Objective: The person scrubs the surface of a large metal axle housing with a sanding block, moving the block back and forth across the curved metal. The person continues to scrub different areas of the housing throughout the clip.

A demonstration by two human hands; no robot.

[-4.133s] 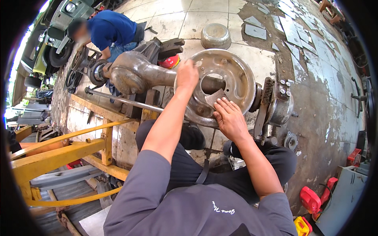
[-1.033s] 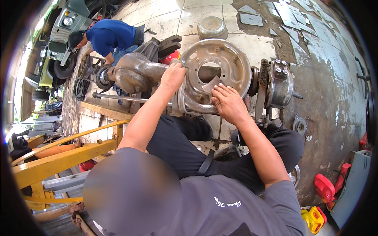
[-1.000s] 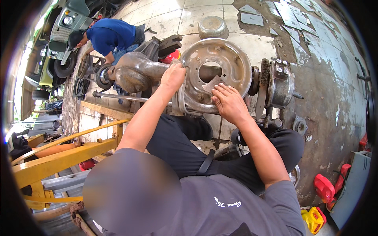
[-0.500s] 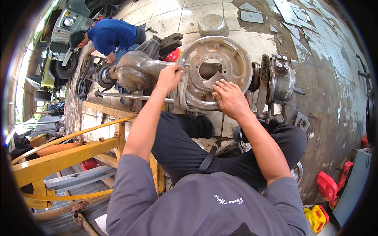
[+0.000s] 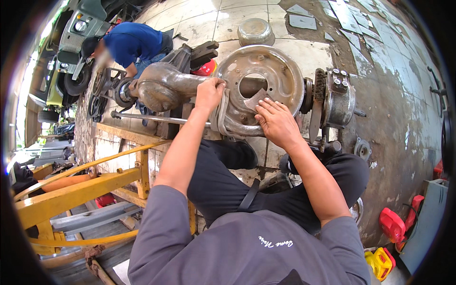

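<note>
A round brown metal brake backing plate with a hole in its middle sits upright before me. My right hand lies over its lower right face, pressing a brown piece of sandpaper against the metal with fingers close together. The sheet's far corner reaches the central hole. At the plate's left edge, my left hand is closed, its fingertips at the rim. A grey strap hangs down just beside those fingers. Left of the plate extends an axle housing with a bulging middle.
A metal hub assembly stands to the right, near a rusty toothed ring. Beyond the plate is a round metal drum. A person in blue bends over parts at the far left. A yellow frame runs along my left.
My right hand and the sandpaper have shifted very slightly on the plate. The left hand stays at the rim. The view has moved a little.
</note>
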